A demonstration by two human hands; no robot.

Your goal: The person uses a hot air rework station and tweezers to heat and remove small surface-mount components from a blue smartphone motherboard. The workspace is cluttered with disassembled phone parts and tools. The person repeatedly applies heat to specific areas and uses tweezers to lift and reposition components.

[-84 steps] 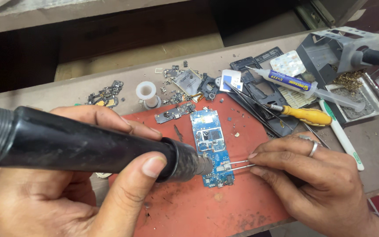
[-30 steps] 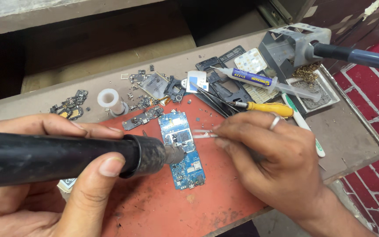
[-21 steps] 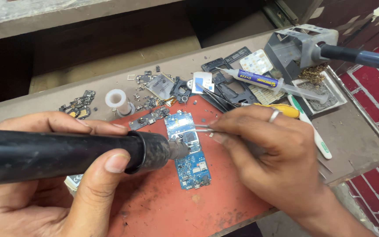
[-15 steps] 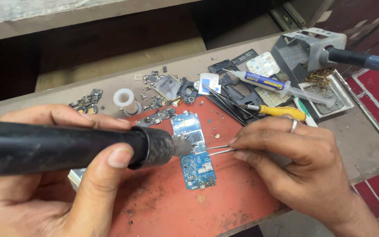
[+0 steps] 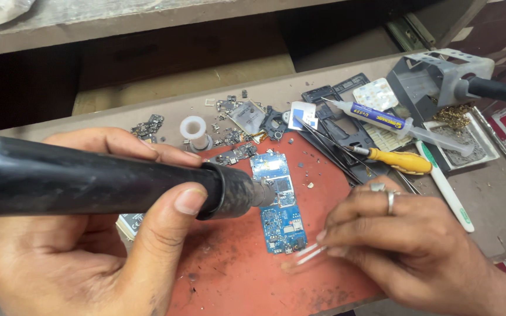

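The left hand [image 5: 89, 257] is wrapped tight around a thick black heat tool [image 5: 101, 184]. Its tip points at the small blue circuit board [image 5: 279, 205], which lies flat on the red mat [image 5: 235, 275]. The board looks thin, light and easy to break, so its edges are the safest place to hold. Right of the board, the right hand [image 5: 405, 240] pinches blurry tweezers [image 5: 306, 256]. Behind the board, loose parts, a white spool [image 5: 194, 130] and a yellow screwdriver [image 5: 396, 161] crowd the table [image 5: 499, 205].
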